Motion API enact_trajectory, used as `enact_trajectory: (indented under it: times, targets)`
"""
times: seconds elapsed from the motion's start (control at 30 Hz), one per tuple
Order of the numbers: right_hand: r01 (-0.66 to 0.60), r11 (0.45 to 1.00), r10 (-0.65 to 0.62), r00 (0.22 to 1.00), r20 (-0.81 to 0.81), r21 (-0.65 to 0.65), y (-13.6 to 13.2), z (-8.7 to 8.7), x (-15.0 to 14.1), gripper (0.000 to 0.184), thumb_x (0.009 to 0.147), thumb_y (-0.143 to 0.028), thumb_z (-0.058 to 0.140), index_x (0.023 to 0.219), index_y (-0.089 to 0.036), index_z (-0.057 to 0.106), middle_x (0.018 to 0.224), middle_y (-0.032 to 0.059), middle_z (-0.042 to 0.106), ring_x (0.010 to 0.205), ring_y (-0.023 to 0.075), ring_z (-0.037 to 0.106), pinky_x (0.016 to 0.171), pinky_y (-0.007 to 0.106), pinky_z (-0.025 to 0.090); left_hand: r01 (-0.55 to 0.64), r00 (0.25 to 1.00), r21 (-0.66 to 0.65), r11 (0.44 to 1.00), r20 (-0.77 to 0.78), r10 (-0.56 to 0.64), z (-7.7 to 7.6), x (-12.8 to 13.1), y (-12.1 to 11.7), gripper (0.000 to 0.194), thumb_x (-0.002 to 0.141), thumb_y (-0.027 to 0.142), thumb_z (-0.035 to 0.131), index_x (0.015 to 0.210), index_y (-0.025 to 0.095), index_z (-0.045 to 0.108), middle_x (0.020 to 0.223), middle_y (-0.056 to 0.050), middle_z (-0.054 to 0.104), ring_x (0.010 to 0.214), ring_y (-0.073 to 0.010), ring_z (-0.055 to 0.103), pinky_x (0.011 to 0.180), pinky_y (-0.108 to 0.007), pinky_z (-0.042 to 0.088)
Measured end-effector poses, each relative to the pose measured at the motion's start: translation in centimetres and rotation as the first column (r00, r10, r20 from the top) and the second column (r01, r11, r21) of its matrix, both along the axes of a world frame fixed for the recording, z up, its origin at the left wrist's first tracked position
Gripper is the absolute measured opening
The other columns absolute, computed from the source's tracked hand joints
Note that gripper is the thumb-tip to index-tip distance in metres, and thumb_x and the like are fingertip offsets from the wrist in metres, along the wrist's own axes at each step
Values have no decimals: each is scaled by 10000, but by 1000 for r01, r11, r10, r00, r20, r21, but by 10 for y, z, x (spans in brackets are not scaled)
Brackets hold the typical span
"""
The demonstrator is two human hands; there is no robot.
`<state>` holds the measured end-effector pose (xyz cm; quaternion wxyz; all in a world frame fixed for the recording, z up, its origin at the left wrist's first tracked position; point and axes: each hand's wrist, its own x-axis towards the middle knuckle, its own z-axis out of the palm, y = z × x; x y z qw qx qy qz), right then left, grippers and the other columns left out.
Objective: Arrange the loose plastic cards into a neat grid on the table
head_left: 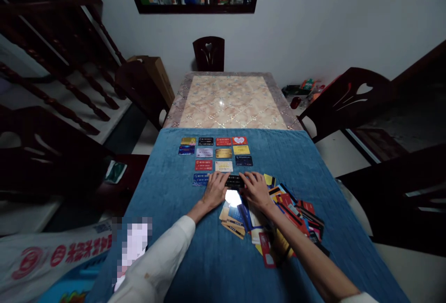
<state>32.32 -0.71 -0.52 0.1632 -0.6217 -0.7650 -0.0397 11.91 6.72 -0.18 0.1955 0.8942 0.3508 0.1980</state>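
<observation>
A black card (pixel 234 181) lies level at the near end of laid-out cards, its two short ends between my hands. My left hand (pixel 215 190) has its fingertips on the card's left end, beside a blue card (pixel 200 180). From the other side, the fingers of my right hand (pixel 256 190) grip the right end. Just beyond are a cream card (pixel 223 166) and a red card (pixel 203 165) in neat rows with several others. A loose heap of cards (pixel 289 210) spreads under and beside my right forearm, partly hidden by it.
A blue cloth (pixel 167 191) covers the near part of the marble-patterned table (pixel 230 98). A pixelated pale object (pixel 135 247) lies by my left sleeve, near a white printed bag (pixel 62 252). Dark wooden chairs (pixel 351 98) stand around the table.
</observation>
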Motion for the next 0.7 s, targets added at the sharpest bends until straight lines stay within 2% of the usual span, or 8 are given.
enact_trajectory:
  times: [0.13, 0.33, 0.47, 0.7]
  targets:
    - [-19, 1000, 19, 1000, -7, -15, 10, 2, -5, 529, 862, -255, 557, 1381, -165, 513, 1230, 151, 581, 1097, 307, 417, 906, 440, 359, 22, 1000, 31, 999, -22, -21, -1, -6, 9, 613, 805, 95, 580, 1388, 221, 437, 1257, -119, 536, 1217, -313, 432, 1018, -487, 378]
    - [-62, 997, 63, 998, 20, -47, 28, 5, -12, 531, 851, -264, 580, 1366, -151, 515, 1235, 147, 579, 1083, 298, 426, 875, 414, 367, 26, 998, 79, 997, -53, -22, 0, -17, 23, 641, 792, 109, 590, 1398, 208, 405, 1317, -141, 492, 1239, -319, 433, 1023, -523, 387]
    - [-81, 994, 84, 996, 32, -73, 44, 10, -17, 522, 847, -253, 596, 1352, -143, 520, 1249, 150, 572, 1077, 287, 436, 870, 395, 372, 32, 994, 105, 994, -106, -21, 3, -26, 36, 641, 792, 124, 613, 1396, 175, 405, 1305, -149, 514, 1229, -319, 442, 1031, -512, 389]
    - [-93, 987, 100, 994, 49, -128, 81, 20, -28, 538, 863, -312, 616, 1360, -135, 511, 1279, 161, 563, 1095, 294, 433, 863, 392, 381, -8, 990, 128, 992, -137, 26, 12, -40, 65, 653, 799, 143, 636, 1410, 211, 413, 1322, -132, 534, 1260, -308, 438, 1057, -505, 360]
